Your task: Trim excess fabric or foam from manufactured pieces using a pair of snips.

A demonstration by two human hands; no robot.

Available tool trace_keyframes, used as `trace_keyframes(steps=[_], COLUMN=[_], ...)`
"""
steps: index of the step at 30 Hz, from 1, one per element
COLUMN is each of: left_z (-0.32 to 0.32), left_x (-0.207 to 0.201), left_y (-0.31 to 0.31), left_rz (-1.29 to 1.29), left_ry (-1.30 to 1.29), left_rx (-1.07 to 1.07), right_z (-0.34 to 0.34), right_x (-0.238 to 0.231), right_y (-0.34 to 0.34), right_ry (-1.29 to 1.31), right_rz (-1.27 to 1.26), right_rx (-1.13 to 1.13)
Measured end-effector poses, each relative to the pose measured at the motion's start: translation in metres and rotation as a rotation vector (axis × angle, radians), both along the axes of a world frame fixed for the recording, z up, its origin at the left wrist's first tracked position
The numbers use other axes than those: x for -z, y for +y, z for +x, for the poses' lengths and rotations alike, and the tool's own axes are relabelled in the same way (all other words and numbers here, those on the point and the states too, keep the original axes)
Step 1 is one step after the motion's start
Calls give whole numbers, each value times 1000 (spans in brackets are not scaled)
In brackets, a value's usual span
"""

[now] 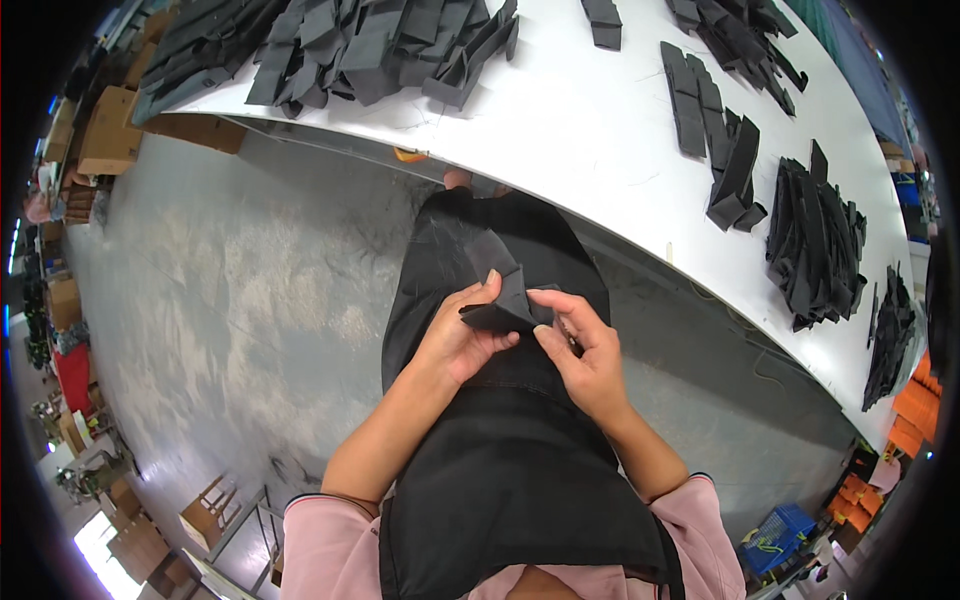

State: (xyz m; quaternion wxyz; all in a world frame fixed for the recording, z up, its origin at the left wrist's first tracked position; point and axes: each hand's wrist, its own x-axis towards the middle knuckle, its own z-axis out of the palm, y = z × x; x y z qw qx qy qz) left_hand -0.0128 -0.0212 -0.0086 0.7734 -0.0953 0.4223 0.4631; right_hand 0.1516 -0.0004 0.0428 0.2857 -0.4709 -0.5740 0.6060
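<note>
Above black apron [500,470], hands pinch folded black piece [505,305].

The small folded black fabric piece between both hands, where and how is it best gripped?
Probably by its free flat edges. The small folded black fabric piece peaks upward in the middle, so a pinch from each side suits it: the left hand already has its left flap, and the right hand meets its right edge, thumb above and fingers below.

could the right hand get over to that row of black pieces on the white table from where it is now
Probably yes. The right hand is pinching a black fabric piece together with the left hand, so it would have to let go first. Nothing stands between it and the row of black pieces.
</note>
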Motion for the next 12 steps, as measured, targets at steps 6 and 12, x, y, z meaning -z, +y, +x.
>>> trace_keyframes(steps=[6,12], left_z=[-11,1], left_x=[-51,-24], left_y=[-12,28], left_rz=[362,524], left_ry=[236,242], left_rx=[217,207], right_z=[37,34], right_x=[-15,1], right_y=[7,24], right_ry=[480,245], right_rz=[-353,-437], right_rx=[-300,69])
